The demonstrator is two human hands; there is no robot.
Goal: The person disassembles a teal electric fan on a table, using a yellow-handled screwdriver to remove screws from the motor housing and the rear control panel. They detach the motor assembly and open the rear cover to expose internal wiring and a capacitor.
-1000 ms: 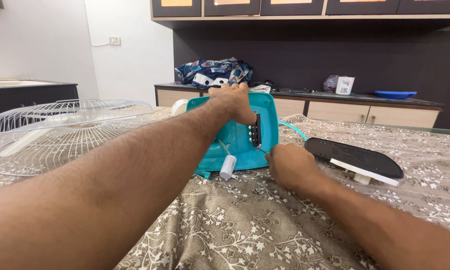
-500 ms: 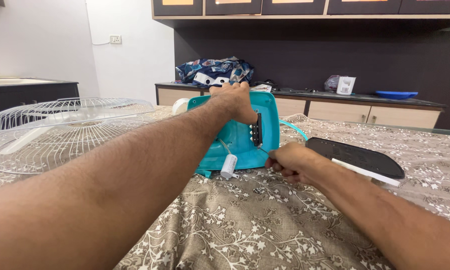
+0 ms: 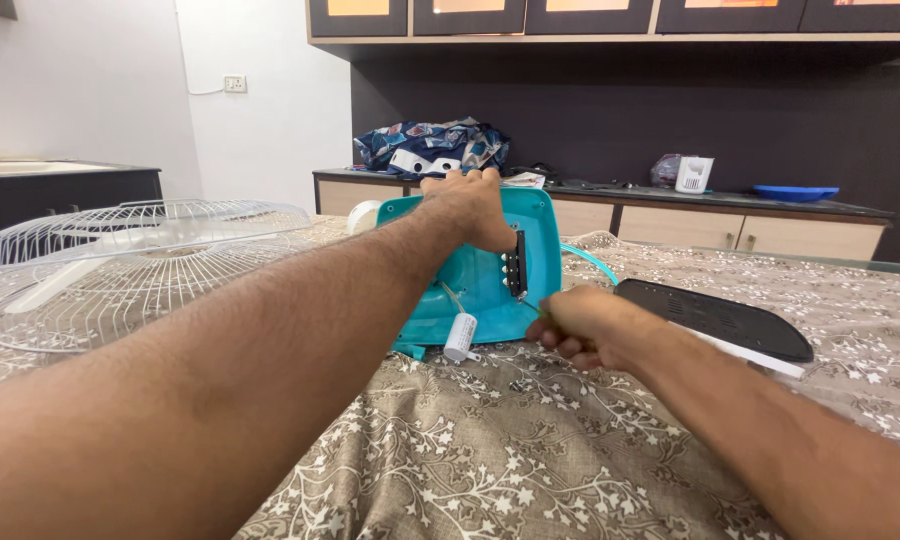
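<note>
A: Head view — the left hand is draped over the top edge of the teal fan base, fingers curled down and clamped on its rim.

B: And the base stands tilted on its lower edge on the floral cloth, hollow underside toward the camera, long axis running up and leaning away.

A: Right hand sits low at the base's bottom right corner, fingers bunched tight around a thin green-handled tool. Only a sliver of it shows.

B: That sliver points up and left, toward the black terminal strip inside the shell. Whether the tip touches anything — cannot tell.

A: A small white capacitor hangs at the base's lower edge, just left of the right knuckles.

B: Off to the left, the white wire fan guard lies flat; to the right, a dark flat panel rests just behind the right wrist.
</note>
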